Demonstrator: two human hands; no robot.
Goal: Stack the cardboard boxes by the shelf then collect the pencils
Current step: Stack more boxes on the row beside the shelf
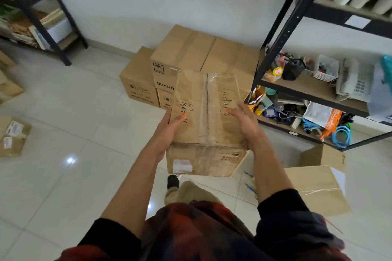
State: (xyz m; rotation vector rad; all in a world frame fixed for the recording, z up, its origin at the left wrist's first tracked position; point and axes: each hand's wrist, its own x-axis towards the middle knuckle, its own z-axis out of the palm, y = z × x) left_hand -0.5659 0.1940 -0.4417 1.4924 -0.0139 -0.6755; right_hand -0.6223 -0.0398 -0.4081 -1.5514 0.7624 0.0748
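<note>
The metal shelf stands at the right, its lower tiers crowded with stationery, a desk telephone and coiled cable. Against the wall just left of its front post sits the stack of cardboard boxes: two boxes on top, side by side, resting on lower boxes, with one more box standing beside them at floor level. Loose boxes remain on the tiled floor: one open-flapped box near the shelf at lower right, and flatter ones at the far left edge.

The carried box, taped along its centre seam and marked by hand, is held off the floor in front of the stack. The left hand grips its left edge, thumb over the top face and fingers underneath. The right hand presses against the right side with fingers extended and only slightly bent; whether they wrap under the edge cannot be determined.

Step in hand, as judged: stacking, transport phase. The next move calls for carrying the box forward and lowering it squarely onto the stack, edges aligned, before releasing. Thin coloured items on the floor beside the right forearm may be pencils; they are too small to confirm
</note>
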